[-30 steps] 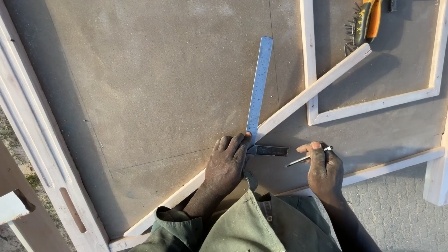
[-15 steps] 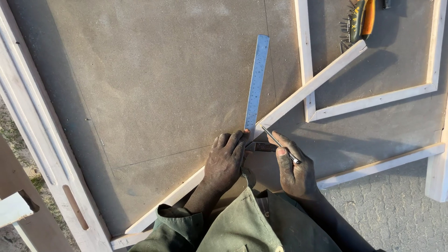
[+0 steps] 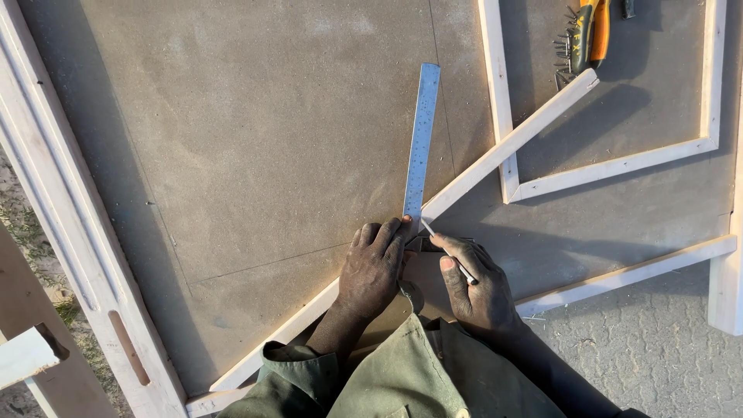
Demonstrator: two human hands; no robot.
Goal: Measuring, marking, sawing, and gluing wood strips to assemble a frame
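A steel try square point(image 3: 422, 135) lies on a large brown hardboard sheet point(image 3: 263, 147), its blade pointing away from me. My left hand point(image 3: 373, 267) presses down on the square's near end, where it meets a long white wooden strip point(image 3: 495, 155) that runs diagonally across the board. My right hand point(image 3: 474, 282) holds a pencil point(image 3: 445, 248) whose tip touches the strip just right of the blade's base.
A white wooden frame point(image 3: 611, 166) lies at the upper right, with a yellow-handled tool point(image 3: 592, 31) and some nails inside it. A moulded white door frame piece point(image 3: 70, 232) runs along the left edge. Another white strip point(image 3: 627, 275) lies at the right, over paved ground.
My right hand has moved left with the pencil, from beside the square to the blade's base. The left hand and square have stayed put.
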